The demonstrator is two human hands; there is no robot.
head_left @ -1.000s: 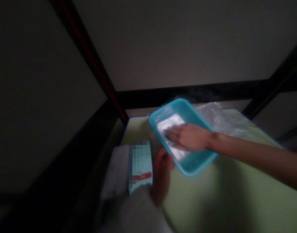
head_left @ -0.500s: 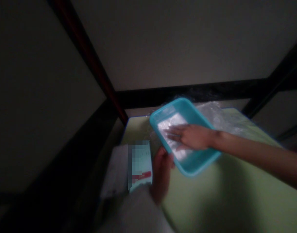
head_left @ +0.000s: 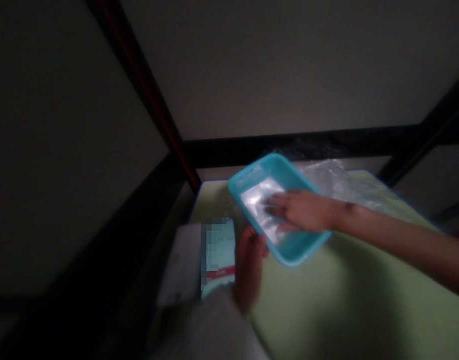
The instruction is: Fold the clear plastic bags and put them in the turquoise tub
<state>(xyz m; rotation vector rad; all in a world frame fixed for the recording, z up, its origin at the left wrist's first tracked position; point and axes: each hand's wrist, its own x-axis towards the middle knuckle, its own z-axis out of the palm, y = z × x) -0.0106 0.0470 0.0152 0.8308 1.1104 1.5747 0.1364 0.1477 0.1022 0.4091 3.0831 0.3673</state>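
A turquoise plastic tray (head_left: 308,242) with raised sides is tilted above the table. My left hand (head_left: 255,245) grips its near left rim, fingers closed around the edge. Inside the tray lies a flat packet in shiny clear plastic (head_left: 257,192). My right hand (head_left: 300,210) reaches in from the right, palm down, its fingers apart and lying over the packet. Whether those fingers touch the packet or hover just above it I cannot tell. Clear plastic wrap (head_left: 330,177) lies crumpled behind the tray.
The table has a pale green top (head_left: 297,310). Left of my left hand lie a mint-green printed packet (head_left: 223,250) with a red band and a whitish flat box (head_left: 182,260). A grey wall (head_left: 274,70) with a dark rail stands behind the table.
The tray has shifted slightly left in view, its right end drawn in. My right hand's fingers have slid a little to the right over the packet. My left hand keeps its grip.
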